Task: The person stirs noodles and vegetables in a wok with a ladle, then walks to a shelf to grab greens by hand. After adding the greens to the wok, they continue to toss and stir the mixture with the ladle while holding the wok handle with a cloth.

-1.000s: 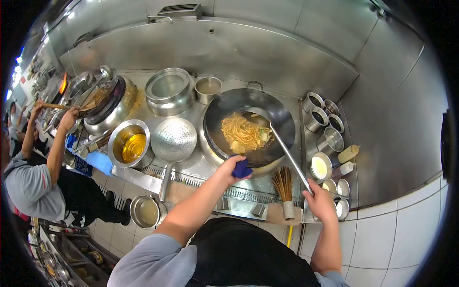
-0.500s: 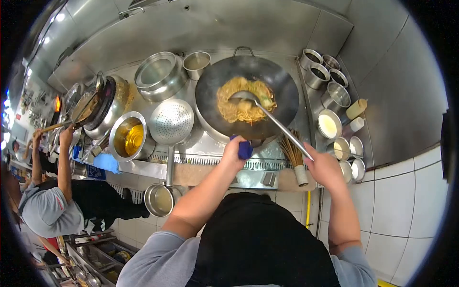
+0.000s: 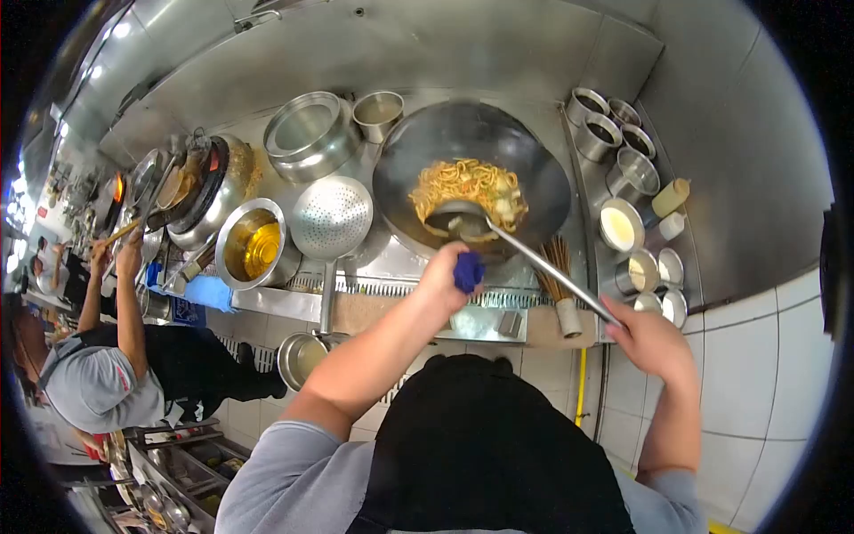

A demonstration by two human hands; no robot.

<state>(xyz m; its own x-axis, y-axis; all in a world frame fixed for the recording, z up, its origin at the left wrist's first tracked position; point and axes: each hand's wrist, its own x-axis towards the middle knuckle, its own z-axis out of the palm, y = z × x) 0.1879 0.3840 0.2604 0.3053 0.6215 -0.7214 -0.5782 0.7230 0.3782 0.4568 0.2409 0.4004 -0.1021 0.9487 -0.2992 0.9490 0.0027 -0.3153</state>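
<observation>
My left hand (image 3: 443, 283) is closed around a bunched purple cloth (image 3: 469, 271) at the near rim of a dark wok (image 3: 547, 191). Any handle under the cloth is hidden. Inside the wok lies a heap of brown noodles (image 3: 471, 182) with pale pieces mixed in. My right hand (image 3: 654, 336) grips the end of a long metal ladle (image 3: 560, 273). The ladle's bowl rests at the near side of the noodles, with some food in or against it.
A perforated strainer (image 3: 332, 216), a pot of yellow oil (image 3: 229, 240) and lidded pots (image 3: 311, 133) stand left. A bamboo brush (image 3: 567, 316) lies near the front edge. Seasoning containers (image 3: 620, 227) and a squeeze bottle (image 3: 670, 198) line the right. A co-worker (image 3: 98, 383) works at far left.
The wok has tilted, its far handle gone from sight. My right hand has drawn the ladle toward me and right, from over the noodles to their near side. The noodles have shifted.
</observation>
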